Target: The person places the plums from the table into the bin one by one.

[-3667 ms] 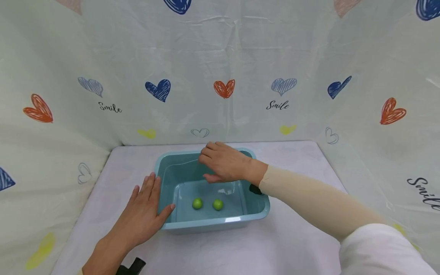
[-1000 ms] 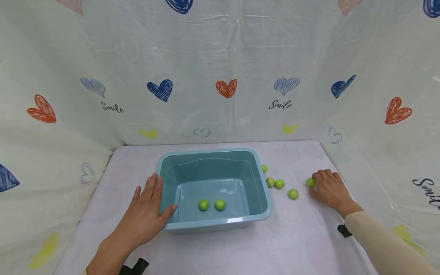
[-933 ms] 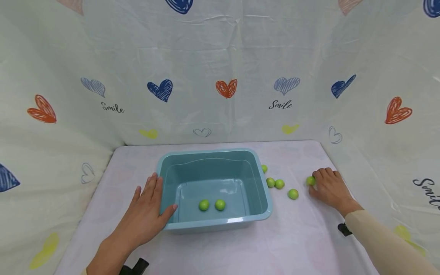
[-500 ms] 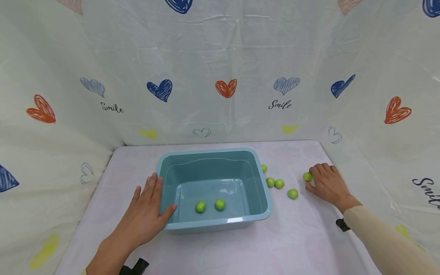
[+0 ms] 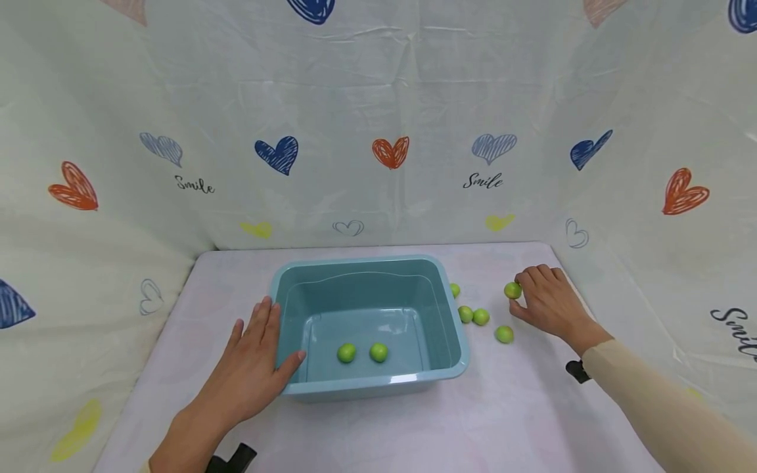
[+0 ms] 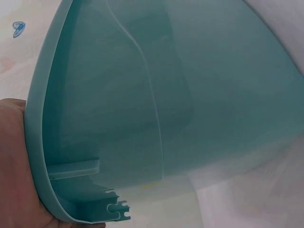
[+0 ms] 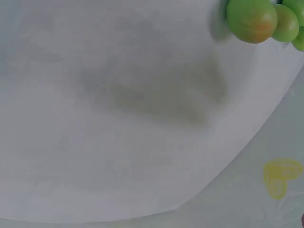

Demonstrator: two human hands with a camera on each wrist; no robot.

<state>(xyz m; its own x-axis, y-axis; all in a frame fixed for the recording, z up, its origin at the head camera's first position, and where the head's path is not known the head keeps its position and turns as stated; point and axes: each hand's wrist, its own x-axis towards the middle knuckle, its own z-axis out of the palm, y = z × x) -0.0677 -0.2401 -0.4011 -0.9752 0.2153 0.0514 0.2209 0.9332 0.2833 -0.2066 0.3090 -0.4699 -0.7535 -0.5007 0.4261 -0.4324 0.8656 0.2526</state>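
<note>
My right hand (image 5: 552,302) pinches a small round green fruit (image 5: 512,290) between thumb and fingers, lifted above the right part of the table. My left hand (image 5: 245,364) lies with fingers straight along the left rim of a blue-green plastic basin (image 5: 372,386). Two green fruits sit on the basin floor, a left one (image 5: 346,353) and a right one (image 5: 378,352). In the left wrist view, the basin's outer wall (image 6: 190,95) fills most of the picture, with part of my left hand (image 6: 12,166) against the rim. The right wrist view shows green fruits (image 7: 251,21), one blushed orange.
Several more green fruits lie right of the basin: a pair (image 5: 481,317) touching each other, a nearer one (image 5: 504,334), and one partly hidden behind the rim (image 5: 455,290). A pale cloth covers the table (image 5: 503,407). A heart-printed curtain (image 5: 331,197) closes off the back and sides.
The right hand, earlier over the basin, then reached to the table's right side. It has since lifted a fruit and moved left and away. The left hand has stayed at the rim.
</note>
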